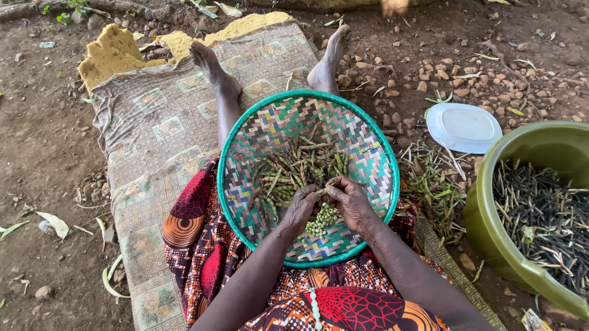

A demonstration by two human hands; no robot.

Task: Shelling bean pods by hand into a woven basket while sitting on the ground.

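Woven tray [378,157] on lap: green pods [294,169] piled mid-tray, small heap of shelled peas [322,221] near front edge. Green basin [551,145] at right, full of dark pods [560,225]. White lid [464,127] on ground beyond. Left hand [300,209] and right hand [351,200] meet above peas, fingers pinched together on one pod, wrists bent down.

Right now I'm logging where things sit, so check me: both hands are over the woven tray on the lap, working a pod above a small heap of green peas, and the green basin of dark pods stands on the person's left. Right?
One thing is off. In the head view the green basin of dark pods stands on the person's right, not the left. The rest holds: left hand and right hand meet over the woven tray, working a pod above the green peas.
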